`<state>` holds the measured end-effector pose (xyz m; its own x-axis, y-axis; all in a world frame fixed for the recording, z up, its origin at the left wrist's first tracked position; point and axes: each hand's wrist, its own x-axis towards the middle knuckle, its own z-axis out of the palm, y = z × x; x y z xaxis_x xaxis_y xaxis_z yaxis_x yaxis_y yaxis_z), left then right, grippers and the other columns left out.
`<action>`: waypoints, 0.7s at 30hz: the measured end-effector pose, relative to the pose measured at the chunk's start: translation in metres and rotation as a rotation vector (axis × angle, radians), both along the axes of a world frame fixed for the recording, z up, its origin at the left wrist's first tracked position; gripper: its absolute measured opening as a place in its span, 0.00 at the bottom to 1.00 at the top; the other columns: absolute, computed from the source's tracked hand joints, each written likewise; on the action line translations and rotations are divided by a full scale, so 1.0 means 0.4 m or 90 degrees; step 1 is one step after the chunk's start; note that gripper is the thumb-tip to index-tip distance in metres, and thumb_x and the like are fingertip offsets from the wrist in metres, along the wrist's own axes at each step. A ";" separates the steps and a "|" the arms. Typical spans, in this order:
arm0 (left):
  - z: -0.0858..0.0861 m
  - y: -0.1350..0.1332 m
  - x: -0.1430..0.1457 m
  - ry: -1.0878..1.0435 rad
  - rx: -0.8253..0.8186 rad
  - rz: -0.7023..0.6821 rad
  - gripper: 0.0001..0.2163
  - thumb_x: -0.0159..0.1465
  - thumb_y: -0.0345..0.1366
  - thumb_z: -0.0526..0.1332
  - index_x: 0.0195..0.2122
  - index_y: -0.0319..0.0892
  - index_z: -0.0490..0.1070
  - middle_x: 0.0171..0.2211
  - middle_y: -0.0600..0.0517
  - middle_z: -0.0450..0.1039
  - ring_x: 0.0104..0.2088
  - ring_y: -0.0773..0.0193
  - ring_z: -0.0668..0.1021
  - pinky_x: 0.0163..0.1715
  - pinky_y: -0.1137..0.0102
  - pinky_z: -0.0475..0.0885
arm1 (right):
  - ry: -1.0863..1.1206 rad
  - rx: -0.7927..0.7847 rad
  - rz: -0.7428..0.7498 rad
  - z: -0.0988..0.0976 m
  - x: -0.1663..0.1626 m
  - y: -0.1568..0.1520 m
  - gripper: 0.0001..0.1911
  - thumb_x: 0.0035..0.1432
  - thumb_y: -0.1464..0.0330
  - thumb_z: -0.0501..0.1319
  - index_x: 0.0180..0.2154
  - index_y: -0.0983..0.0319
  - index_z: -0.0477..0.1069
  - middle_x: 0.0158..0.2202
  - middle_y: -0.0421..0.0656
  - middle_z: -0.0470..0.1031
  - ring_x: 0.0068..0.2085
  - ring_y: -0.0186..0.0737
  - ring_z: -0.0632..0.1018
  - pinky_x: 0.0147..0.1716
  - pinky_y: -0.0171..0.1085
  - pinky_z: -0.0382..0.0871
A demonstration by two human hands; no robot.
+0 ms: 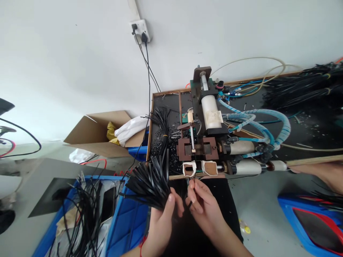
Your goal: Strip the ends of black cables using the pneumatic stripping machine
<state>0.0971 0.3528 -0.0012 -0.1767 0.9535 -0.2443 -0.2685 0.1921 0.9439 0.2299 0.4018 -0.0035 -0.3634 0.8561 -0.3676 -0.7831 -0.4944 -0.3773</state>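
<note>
My left hand (164,214) is closed around a thick bundle of short black wires (147,184) that fan out up and to the left. My right hand (201,200) pinches a single black wire, its fingertips just below the front of a small pneumatic wire machine (199,144). The wire's tip points up toward the gap between the machine's two white-rimmed openings (199,168). Both hands are close together, in front of my dark clothing.
The machine sits on a dark bench (308,125) with blue air hoses (257,119), a white cylinder and black scraps. More black wire bundles (302,85) lie far right and beside the machine (160,135). A blue crate of wires (88,214) stands left, an open cardboard box (107,134) behind it.
</note>
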 end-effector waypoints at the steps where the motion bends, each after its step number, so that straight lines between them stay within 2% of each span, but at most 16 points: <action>1: 0.001 0.001 0.001 -0.004 0.003 -0.001 0.23 0.74 0.52 0.63 0.26 0.42 0.76 0.22 0.53 0.73 0.25 0.63 0.72 0.32 0.69 0.69 | 0.011 -0.002 0.002 -0.001 0.001 0.002 0.14 0.58 0.61 0.78 0.32 0.62 0.78 0.16 0.31 0.68 0.15 0.23 0.50 0.21 0.28 0.57; 4: 0.012 0.004 0.009 -0.025 -0.001 0.014 0.22 0.72 0.54 0.65 0.29 0.41 0.76 0.22 0.54 0.73 0.24 0.64 0.72 0.30 0.69 0.69 | 0.022 -0.002 0.002 -0.003 0.005 0.004 0.13 0.58 0.62 0.78 0.32 0.63 0.78 0.16 0.32 0.69 0.15 0.22 0.50 0.21 0.28 0.58; 8: 0.027 0.007 0.023 -0.073 -0.034 0.066 0.20 0.68 0.55 0.70 0.40 0.41 0.78 0.22 0.54 0.75 0.23 0.65 0.71 0.27 0.70 0.68 | 0.006 0.013 0.007 -0.005 0.009 0.005 0.13 0.60 0.62 0.76 0.32 0.62 0.78 0.17 0.31 0.69 0.14 0.23 0.49 0.19 0.28 0.58; 10: 0.028 0.008 0.026 -0.089 -0.040 0.081 0.20 0.67 0.55 0.70 0.42 0.42 0.78 0.22 0.54 0.76 0.23 0.65 0.71 0.27 0.70 0.68 | 0.001 0.014 0.005 -0.006 0.009 0.006 0.13 0.60 0.61 0.76 0.32 0.62 0.79 0.18 0.32 0.70 0.14 0.22 0.49 0.19 0.28 0.57; 14: 0.021 0.006 0.020 -0.084 -0.034 0.079 0.18 0.67 0.54 0.71 0.37 0.42 0.78 0.21 0.55 0.73 0.23 0.65 0.70 0.27 0.70 0.68 | 0.003 0.005 -0.005 -0.004 0.007 0.006 0.13 0.59 0.61 0.77 0.33 0.63 0.80 0.19 0.34 0.73 0.13 0.20 0.51 0.17 0.26 0.54; 18: 0.019 0.002 0.014 -0.079 -0.021 0.045 0.21 0.69 0.53 0.69 0.27 0.42 0.75 0.21 0.55 0.70 0.23 0.66 0.69 0.26 0.71 0.66 | -0.007 0.013 -0.023 -0.004 0.002 0.006 0.12 0.59 0.61 0.77 0.33 0.62 0.81 0.19 0.34 0.74 0.13 0.20 0.52 0.18 0.25 0.56; 21: 0.028 0.006 0.015 -0.087 -0.018 0.030 0.23 0.71 0.53 0.68 0.25 0.42 0.74 0.20 0.55 0.69 0.23 0.67 0.68 0.25 0.72 0.64 | -0.012 0.012 -0.033 -0.004 -0.001 0.007 0.13 0.58 0.61 0.78 0.34 0.62 0.81 0.20 0.33 0.74 0.13 0.20 0.51 0.19 0.26 0.58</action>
